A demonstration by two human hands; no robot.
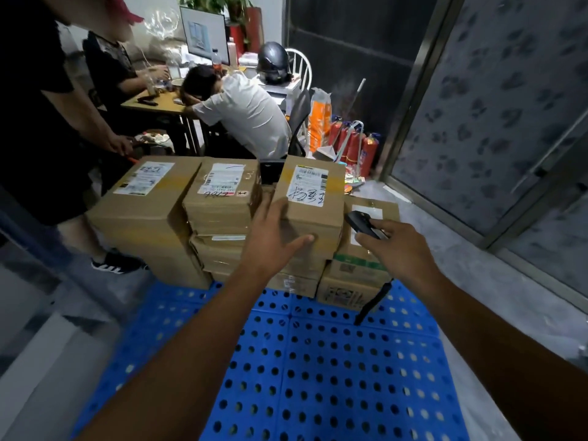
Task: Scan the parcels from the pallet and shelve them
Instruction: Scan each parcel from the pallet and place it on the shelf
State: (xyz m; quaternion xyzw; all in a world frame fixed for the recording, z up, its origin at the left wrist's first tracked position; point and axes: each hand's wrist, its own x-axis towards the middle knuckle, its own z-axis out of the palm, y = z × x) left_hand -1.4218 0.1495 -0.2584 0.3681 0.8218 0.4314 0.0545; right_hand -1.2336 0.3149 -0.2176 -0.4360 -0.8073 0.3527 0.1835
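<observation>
Several brown cardboard parcels are stacked at the far end of a blue perforated pallet [334, 361]. My left hand [270, 240] rests with spread fingers on the near face of the top right parcel [315, 198], which carries a white label with handwriting. To its right, my right hand [397, 249] grips a black handheld scanner [361, 224], held over a lower parcel [372, 214] with a white label. A black strap hangs down from the scanner.
A large parcel [143, 198] and a middle stack [222, 195] fill the pallet's left. A person in black stands at the left [38, 122]; another leans on a desk [245, 116] behind. Red fire extinguishers [356, 148] stand by the patterned wall.
</observation>
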